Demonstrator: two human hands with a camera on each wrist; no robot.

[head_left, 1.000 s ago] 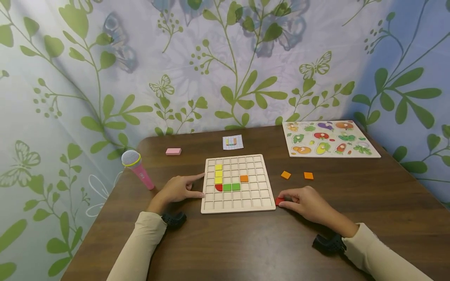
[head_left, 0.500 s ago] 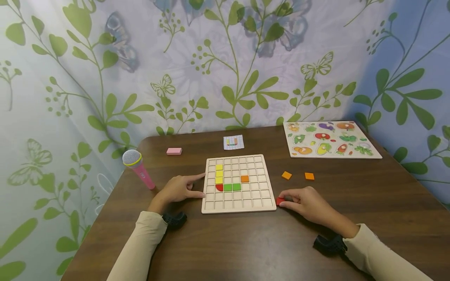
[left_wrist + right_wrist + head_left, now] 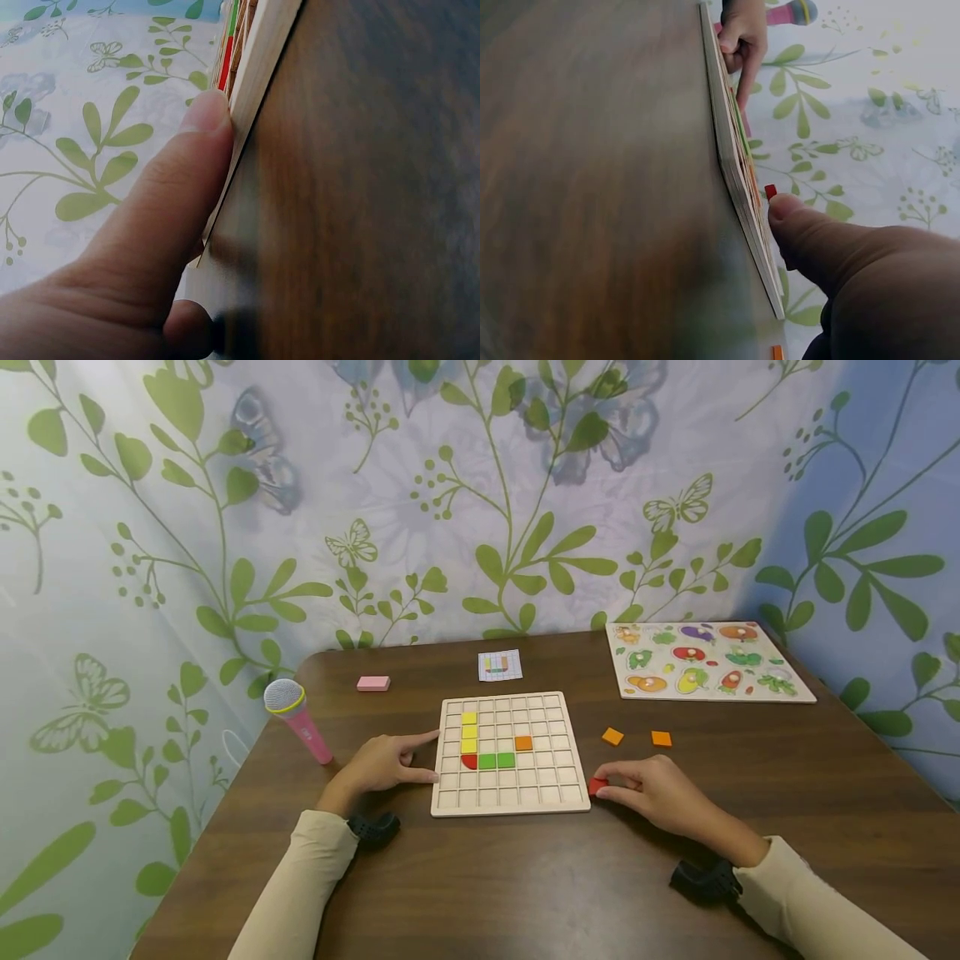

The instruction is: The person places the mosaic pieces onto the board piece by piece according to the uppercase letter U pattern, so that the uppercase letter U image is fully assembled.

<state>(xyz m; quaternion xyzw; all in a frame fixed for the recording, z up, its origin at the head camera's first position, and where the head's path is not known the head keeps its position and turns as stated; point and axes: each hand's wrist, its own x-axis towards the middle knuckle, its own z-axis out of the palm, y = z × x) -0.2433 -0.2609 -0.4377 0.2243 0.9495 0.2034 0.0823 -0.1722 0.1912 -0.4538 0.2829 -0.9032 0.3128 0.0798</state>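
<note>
A light wooden grid board (image 3: 510,797) lies on the table. In its cells sit a column of yellow tiles (image 3: 468,732), a red rounded tile (image 3: 469,762), two green tiles (image 3: 497,760) and an orange tile (image 3: 523,743). My left hand (image 3: 381,762) touches the board's left edge with extended index finger and thumb, the other fingers curled under. By the lower right corner, my right hand (image 3: 654,791) pinches a small red tile (image 3: 597,787) between thumb and fingers. In the right wrist view, that red tile (image 3: 770,191) shows past the thumb tip.
Two loose orange tiles (image 3: 662,738) lie right of the board. Behind it are a printed pattern card (image 3: 500,666) and a pink block (image 3: 373,683). A pink toy microphone (image 3: 307,731) stands at left, a vegetable puzzle board (image 3: 708,670) lies back right. A leaf-print curtain (image 3: 420,527) hangs behind.
The head view has shifted slightly. Both hands keep their places, the left at the board's edge and the right pinching the red tile.
</note>
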